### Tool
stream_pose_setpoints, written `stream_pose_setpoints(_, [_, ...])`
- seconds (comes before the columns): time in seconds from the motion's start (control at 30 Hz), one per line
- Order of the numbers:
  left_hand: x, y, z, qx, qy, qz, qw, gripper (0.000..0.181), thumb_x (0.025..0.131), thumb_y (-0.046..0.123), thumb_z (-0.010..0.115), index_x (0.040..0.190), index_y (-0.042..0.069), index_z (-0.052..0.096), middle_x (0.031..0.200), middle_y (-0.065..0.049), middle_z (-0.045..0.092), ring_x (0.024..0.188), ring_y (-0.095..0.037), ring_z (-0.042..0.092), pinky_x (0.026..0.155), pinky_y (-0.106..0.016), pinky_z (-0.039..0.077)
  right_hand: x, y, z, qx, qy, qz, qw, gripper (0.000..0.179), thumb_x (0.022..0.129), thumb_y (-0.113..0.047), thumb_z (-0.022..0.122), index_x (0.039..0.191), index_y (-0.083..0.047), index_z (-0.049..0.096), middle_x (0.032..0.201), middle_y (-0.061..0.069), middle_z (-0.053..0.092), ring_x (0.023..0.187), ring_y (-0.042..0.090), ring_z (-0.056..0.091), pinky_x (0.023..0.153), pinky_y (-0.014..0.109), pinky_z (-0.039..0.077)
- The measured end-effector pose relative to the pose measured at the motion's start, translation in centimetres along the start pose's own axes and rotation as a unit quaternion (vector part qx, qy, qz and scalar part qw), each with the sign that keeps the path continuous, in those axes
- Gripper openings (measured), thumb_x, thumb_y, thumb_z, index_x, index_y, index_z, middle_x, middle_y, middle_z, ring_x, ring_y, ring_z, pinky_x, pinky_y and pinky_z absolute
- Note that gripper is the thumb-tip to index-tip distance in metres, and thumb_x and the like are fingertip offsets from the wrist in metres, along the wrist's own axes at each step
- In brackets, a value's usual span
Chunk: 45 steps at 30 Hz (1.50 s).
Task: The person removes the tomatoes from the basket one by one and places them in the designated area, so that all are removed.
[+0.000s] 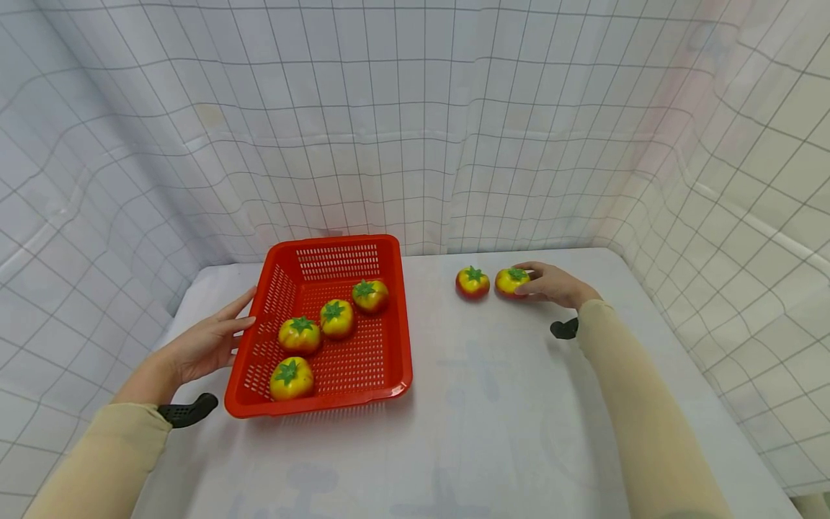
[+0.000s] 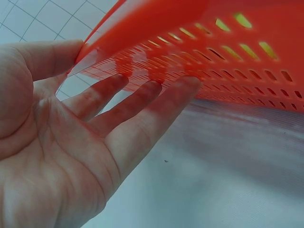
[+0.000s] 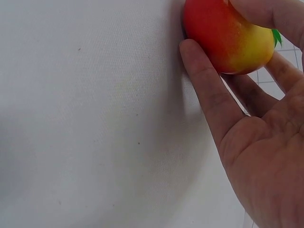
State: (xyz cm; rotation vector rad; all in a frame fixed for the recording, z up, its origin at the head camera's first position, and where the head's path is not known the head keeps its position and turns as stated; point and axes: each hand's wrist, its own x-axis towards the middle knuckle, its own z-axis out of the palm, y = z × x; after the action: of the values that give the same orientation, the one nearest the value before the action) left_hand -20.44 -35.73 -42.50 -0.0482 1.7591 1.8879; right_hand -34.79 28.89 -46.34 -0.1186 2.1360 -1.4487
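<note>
Toward the far right of the white surface point(image 1: 493, 404), the person's right hand point(image 1: 551, 283) has its grip around a red-and-yellow fruit point(image 1: 510, 280), thumb on one side and fingers on the other. Just left of it a second fruit point(image 1: 472, 283) rests, green leaves facing up. Across from me the left hand point(image 1: 201, 349) has a wide grip, its fairly straight fingers touching the left side of a red basket point(image 1: 398, 324). Four similar fruits point(image 1: 337, 318) lie inside, strung from the near left corner toward the far right. Gridded white cloth point(image 1: 415, 94) hangs behind.
</note>
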Motion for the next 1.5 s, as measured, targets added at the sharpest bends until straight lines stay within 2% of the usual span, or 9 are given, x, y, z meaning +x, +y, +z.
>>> stream_pose_setpoints(0.17, [0.0, 0.0, 0.0, 0.002, 0.000, 0.001, 1.0000, 0.071, 0.112, 0.028, 0.042, 0.163, 0.042, -0.006, 0.145, 0.004, 0.040, 0.117, -0.021, 0.062, 0.092, -0.044, 0.057, -0.1, -0.1, 0.0, -0.004, 0.000, 0.003, 1.0000, 0.075, 0.095, -0.011, 0.072, 0.158, -0.008, 0.033, 0.153, 0.023, 0.030, 0.130, 0.035, 0.046, 0.112, 0.046, 0.041])
stream_pose_setpoints(0.43, [0.0, -0.1, 0.0, 0.004, 0.003, -0.001, 1.0000, 0.070, 0.112, 0.029, 0.042, 0.162, 0.044, -0.004, 0.154, -0.002, 0.029, 0.117, -0.021, 0.062, 0.092, -0.045, 0.057, -0.2, -0.1, 0.0, -0.017, 0.004, 0.005, 0.9998, 0.075, 0.095, -0.015, 0.072, 0.159, -0.010, 0.033, 0.157, 0.024, 0.026, 0.134, 0.036, 0.042, 0.114, 0.048, 0.038])
stream_pose_setpoints(0.63, [0.0, -0.1, 0.0, 0.003, 0.005, 0.000, 1.0000, 0.070, 0.112, 0.028, 0.042, 0.162, 0.044, -0.004, 0.156, -0.003, 0.027, 0.117, -0.021, 0.062, 0.092, -0.046, 0.056, -0.1, 0.0, -0.1, -0.022, 0.007, 0.008, 0.9997, 0.075, 0.095, -0.016, 0.072, 0.160, -0.012, 0.033, 0.159, 0.023, 0.024, 0.135, 0.036, 0.043, 0.113, 0.049, 0.039])
stream_pose_setpoints(1.03, [-0.1, -0.1, 0.1, 0.006, 0.007, -0.004, 1.0000, 0.071, 0.112, 0.029, 0.042, 0.162, 0.044, -0.005, 0.162, -0.009, 0.016, 0.117, -0.020, 0.062, 0.094, -0.044, 0.056, -0.3, -0.1, 0.0, -0.020, 0.005, 0.003, 0.9998, 0.081, 0.094, -0.015, 0.073, 0.161, -0.008, 0.027, 0.160, 0.025, 0.022, 0.136, 0.039, 0.042, 0.113, 0.051, 0.039])
stream_pose_setpoints(1.3, [-0.1, 0.0, 0.2, 0.008, 0.004, -0.003, 1.0000, 0.071, 0.112, 0.029, 0.042, 0.162, 0.044, -0.006, 0.162, -0.009, 0.016, 0.117, -0.020, 0.062, 0.093, -0.044, 0.056, -0.6, 0.1, -0.1, -0.014, 0.006, 0.003, 0.9999, 0.085, 0.095, -0.014, 0.071, 0.162, -0.005, 0.020, 0.160, 0.027, 0.024, 0.134, 0.042, 0.045, 0.109, 0.050, 0.043])
stream_pose_setpoints(1.5, [-0.1, -0.1, 0.1, 0.009, 0.002, -0.002, 1.0000, 0.070, 0.112, 0.028, 0.041, 0.163, 0.043, -0.005, 0.156, -0.005, 0.025, 0.117, -0.021, 0.062, 0.092, -0.045, 0.057, -1.1, 0.1, -0.6, -0.013, -0.002, -0.005, 0.9999, 0.083, 0.098, -0.016, 0.068, 0.163, -0.005, 0.018, 0.163, 0.025, 0.021, 0.135, 0.043, 0.045, 0.111, 0.052, 0.041])
